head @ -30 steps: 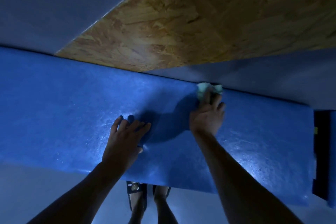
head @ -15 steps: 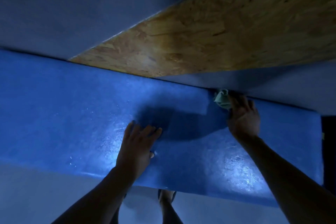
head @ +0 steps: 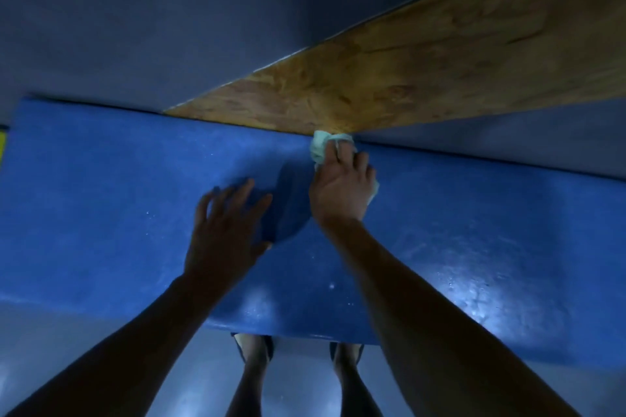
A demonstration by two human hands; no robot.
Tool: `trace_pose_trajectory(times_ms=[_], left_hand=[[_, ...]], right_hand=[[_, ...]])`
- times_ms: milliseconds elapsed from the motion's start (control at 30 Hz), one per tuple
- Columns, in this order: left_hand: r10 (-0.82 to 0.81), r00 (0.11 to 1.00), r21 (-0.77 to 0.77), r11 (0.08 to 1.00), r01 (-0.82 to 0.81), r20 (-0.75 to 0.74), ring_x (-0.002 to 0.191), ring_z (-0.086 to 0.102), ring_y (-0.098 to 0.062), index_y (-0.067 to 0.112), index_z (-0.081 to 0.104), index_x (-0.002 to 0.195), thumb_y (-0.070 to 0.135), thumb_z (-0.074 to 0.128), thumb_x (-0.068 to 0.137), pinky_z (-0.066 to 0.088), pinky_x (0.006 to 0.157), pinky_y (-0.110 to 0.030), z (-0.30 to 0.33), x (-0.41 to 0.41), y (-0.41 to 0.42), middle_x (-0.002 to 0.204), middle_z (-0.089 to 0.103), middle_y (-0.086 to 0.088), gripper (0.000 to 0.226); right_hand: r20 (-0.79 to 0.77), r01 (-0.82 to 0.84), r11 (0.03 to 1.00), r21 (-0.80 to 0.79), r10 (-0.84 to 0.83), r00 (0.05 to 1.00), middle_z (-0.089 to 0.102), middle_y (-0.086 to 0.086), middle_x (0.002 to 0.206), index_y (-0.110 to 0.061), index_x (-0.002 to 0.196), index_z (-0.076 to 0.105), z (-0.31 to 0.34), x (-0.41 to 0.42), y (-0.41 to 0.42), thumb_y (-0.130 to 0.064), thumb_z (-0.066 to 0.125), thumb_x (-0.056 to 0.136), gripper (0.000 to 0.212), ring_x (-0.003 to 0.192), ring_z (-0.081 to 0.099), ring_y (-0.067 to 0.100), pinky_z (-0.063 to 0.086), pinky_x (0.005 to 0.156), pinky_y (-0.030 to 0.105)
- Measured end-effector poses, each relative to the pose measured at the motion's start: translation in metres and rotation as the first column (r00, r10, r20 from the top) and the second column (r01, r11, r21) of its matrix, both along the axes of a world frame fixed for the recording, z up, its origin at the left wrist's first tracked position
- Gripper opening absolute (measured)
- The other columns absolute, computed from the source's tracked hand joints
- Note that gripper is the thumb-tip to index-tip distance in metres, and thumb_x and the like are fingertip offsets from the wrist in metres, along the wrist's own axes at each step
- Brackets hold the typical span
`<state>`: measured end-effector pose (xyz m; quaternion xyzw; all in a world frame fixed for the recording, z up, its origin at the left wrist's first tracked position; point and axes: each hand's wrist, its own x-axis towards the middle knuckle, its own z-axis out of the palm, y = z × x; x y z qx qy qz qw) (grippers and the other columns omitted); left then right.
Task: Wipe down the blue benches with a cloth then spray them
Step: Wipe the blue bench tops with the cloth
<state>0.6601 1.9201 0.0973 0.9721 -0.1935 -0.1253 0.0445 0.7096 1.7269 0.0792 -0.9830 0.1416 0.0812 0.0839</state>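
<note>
Head view: a pale green cloth [head: 320,145] is pressed on the far edge of the blue bench [head: 101,196] by the right hand [head: 340,188], its fingers curled over it, at 12 o'clock from centre. At 9 o'clock from it, the left hand [head: 225,232] is spread flat, fingers straight, on the bench. A chipboard panel [head: 423,71] is seen behind.
</note>
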Motion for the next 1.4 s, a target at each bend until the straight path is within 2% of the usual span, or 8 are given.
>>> trace_pose_trajectory(times_ms=[167,300,467,767,900,1067,1233,1400], left_hand=[[0.050,0.996,0.060,0.997,-0.046,-0.080,0.129,0.048,-0.036,0.031,0.052,0.138,0.053,0.084,0.060,0.032,0.108,-0.055,0.000,0.005,0.001,0.149,0.046,-0.007,0.087],[0.088,0.992,0.040,0.996,-0.084,-0.090,0.127,0.049,-0.038,0.029,0.057,0.135,0.048,0.088,0.057,0.037,0.102,-0.058,0.002,0.005,-0.002,0.147,0.049,-0.008,0.086],[0.073,0.989,0.086,0.994,-0.062,-0.131,0.131,0.045,-0.034,0.035,0.050,0.139,0.058,0.079,0.063,0.031,0.107,-0.058,0.000,0.010,0.002,0.152,0.041,-0.001,0.084],[0.019,0.988,0.088,0.996,-0.006,-0.153,0.140,0.034,-0.029,0.041,0.034,0.146,0.068,0.063,0.076,0.021,0.114,-0.053,0.008,0.018,0.003,0.160,0.027,0.001,0.081],[0.015,0.983,0.056,0.998,-0.005,-0.182,0.143,0.026,-0.028,0.043,0.025,0.148,0.067,0.057,0.081,0.011,0.117,-0.050,0.007,0.018,0.004,0.162,0.017,0.004,0.078],[0.005,0.990,0.005,1.000,-0.005,-0.140,0.126,0.046,-0.034,0.034,0.049,0.139,0.062,0.074,0.068,0.027,0.112,-0.056,0.002,0.014,0.010,0.152,0.042,-0.003,0.081],[-0.021,0.999,-0.035,0.999,0.020,-0.049,0.116,0.053,-0.034,0.022,0.060,0.129,0.052,0.082,0.062,0.036,0.104,-0.057,0.000,0.013,0.014,0.138,0.057,-0.007,0.077],[-0.028,0.991,0.025,0.999,0.032,-0.135,0.132,0.039,-0.032,0.036,0.040,0.144,0.066,0.065,0.074,0.023,0.113,-0.055,0.002,0.016,0.012,0.154,0.038,-0.001,0.080]], right_hand=[[0.052,-0.390,0.917,-0.084,0.395,0.917,0.057,0.006,0.128,-0.018,0.135,0.054,0.002,-0.009,-0.085,-0.020,0.058,0.086,0.050,0.097,0.056,0.036,0.047,0.074,0.042],[0.030,-0.069,0.991,-0.111,0.073,0.997,0.056,0.008,0.128,-0.020,0.133,0.055,0.006,-0.022,-0.132,-0.033,0.040,0.087,0.051,0.101,0.050,0.039,0.046,0.075,0.042],[0.075,0.329,0.944,0.015,-0.329,0.941,0.058,0.006,0.129,-0.018,0.123,0.062,-0.003,-0.009,-0.029,-0.019,0.056,0.083,0.040,0.098,0.050,0.037,0.040,0.072,0.039],[0.069,-0.439,0.898,0.014,0.437,0.897,0.051,0.001,0.138,-0.021,0.140,0.050,0.006,-0.008,-0.009,-0.016,0.056,0.087,0.053,0.100,0.053,0.030,0.046,0.075,0.038],[0.048,-0.006,1.000,-0.031,0.008,0.999,0.055,-0.001,0.136,-0.027,0.136,0.054,0.008,-0.031,-0.096,-0.022,0.058,0.088,0.048,0.098,0.050,0.033,0.049,0.072,0.038],[0.099,0.391,0.921,-0.006,-0.388,0.916,0.052,0.007,0.139,-0.019,0.141,0.050,-0.002,-0.029,-0.046,-0.016,0.045,0.082,0.059,0.098,0.048,0.038,0.042,0.072,0.039],[0.081,0.046,0.989,0.142,-0.058,0.995,0.040,-0.002,0.149,-0.025,0.147,0.039,0.004,-0.011,0.084,-0.027,0.044,0.091,0.057,0.108,0.044,0.027,0.045,0.082,0.037],[0.108,-0.363,0.930,0.050,0.356,0.928,0.044,-0.001,0.147,-0.023,0.146,0.042,0.006,-0.014,0.027,-0.018,0.056,0.092,0.057,0.100,0.050,0.028,0.048,0.075,0.038]])
